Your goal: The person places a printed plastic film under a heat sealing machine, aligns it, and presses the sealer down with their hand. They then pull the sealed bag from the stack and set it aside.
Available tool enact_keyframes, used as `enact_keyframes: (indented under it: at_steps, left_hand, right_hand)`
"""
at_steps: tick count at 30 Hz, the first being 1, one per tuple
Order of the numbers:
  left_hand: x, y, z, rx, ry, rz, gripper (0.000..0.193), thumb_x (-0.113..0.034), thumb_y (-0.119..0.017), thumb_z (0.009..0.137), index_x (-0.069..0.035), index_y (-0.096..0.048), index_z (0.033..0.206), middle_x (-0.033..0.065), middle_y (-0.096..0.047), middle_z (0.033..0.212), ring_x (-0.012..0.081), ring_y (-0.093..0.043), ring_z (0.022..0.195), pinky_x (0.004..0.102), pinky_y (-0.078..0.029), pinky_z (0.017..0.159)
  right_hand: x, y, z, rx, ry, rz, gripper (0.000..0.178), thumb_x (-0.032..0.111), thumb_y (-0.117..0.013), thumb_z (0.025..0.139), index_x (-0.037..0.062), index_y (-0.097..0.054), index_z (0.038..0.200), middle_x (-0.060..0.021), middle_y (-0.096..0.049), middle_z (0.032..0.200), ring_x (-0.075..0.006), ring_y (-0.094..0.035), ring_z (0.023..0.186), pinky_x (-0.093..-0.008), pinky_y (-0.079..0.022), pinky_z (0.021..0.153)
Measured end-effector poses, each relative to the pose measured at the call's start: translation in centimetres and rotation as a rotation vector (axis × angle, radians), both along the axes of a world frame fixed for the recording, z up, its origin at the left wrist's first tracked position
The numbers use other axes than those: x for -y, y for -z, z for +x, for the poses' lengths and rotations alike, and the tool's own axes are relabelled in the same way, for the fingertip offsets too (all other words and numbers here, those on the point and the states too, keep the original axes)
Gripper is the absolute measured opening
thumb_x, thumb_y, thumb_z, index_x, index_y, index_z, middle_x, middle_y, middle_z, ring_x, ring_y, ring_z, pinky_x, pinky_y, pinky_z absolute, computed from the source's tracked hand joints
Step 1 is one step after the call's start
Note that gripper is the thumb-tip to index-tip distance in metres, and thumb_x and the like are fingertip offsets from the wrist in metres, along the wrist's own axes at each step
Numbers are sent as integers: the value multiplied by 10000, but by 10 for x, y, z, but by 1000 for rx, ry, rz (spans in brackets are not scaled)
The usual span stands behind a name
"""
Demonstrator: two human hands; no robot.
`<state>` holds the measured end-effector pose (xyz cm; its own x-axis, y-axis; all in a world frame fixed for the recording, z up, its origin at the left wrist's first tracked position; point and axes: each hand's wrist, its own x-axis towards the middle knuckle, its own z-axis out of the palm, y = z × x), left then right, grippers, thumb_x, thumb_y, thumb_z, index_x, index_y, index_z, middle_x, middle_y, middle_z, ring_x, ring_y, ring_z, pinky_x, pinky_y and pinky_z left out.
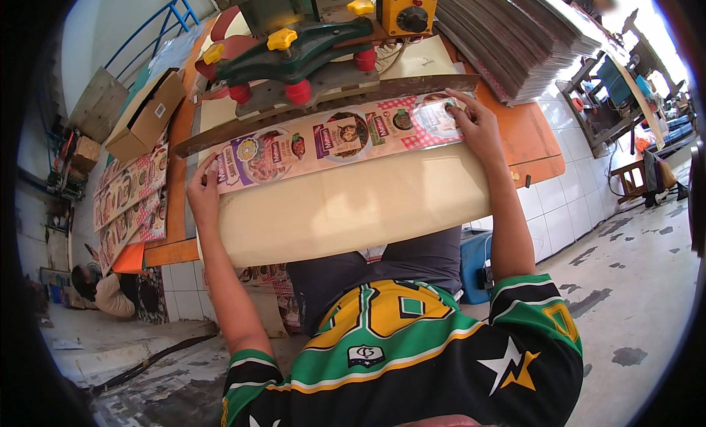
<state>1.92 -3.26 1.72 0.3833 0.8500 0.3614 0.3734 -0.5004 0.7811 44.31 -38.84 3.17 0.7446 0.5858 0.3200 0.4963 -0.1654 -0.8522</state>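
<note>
A long printed strip (305, 149) with pictures of food dishes and red-checked patches lies across a cream board (353, 206) before me. At its left end my left hand (204, 183) is closed, thumb on top of the strip. My right hand (474, 124) pinches the far right corner between thumb and fingers. The strip's far edge runs along a long dark metal bar (235, 131). Just beyond the bar stands a dark green clamp (309, 56) with yellow knobs and red round feet.
Behind the clamp is a yellow control box (407, 12) with a black dial. A tall stack of sheets (515, 41) rises at the far right of the orange table (533, 144). On the left are an open cardboard box (147, 118) and printed strips (129, 199). Another person (110, 295) crouches lower left.
</note>
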Motion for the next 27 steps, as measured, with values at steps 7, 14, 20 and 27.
enact_keyframes:
  at_steps: [7,14,20,27]
  left_hand:
    - [-6,6,-3,7,10,11,324,-206,-634,1027,-54,-717,1301,61,-764,1059,53,-558,768,234,-479,699]
    - [-8,5,-3,-55,-22,-9,323,-224,-643,1019,-71,-728,1291,23,-752,983,48,-471,687,232,-419,614]
    - [-11,9,-7,-8,4,13,321,-197,-650,1011,-64,-724,1293,-2,-730,945,49,-446,679,241,-400,600]
    - [-6,7,-8,43,-14,-4,324,-134,-648,998,-68,-718,1307,-37,-622,846,54,-382,667,241,-345,583]
  right_hand:
    - [1,-1,0,7,-2,2,365,131,-702,954,150,-721,1318,44,-415,618,-50,-419,585,-264,-371,558]
    - [1,11,9,-18,-12,61,375,79,-633,958,142,-723,1317,62,-398,630,-41,-389,588,-257,-348,554]
    - [2,7,7,-117,-68,105,419,46,-608,944,125,-701,1345,56,-467,628,-31,-435,591,-234,-376,571]
    - [5,2,6,-380,-111,262,477,101,-653,941,49,-591,1412,16,-633,798,-75,-568,639,-231,-469,636]
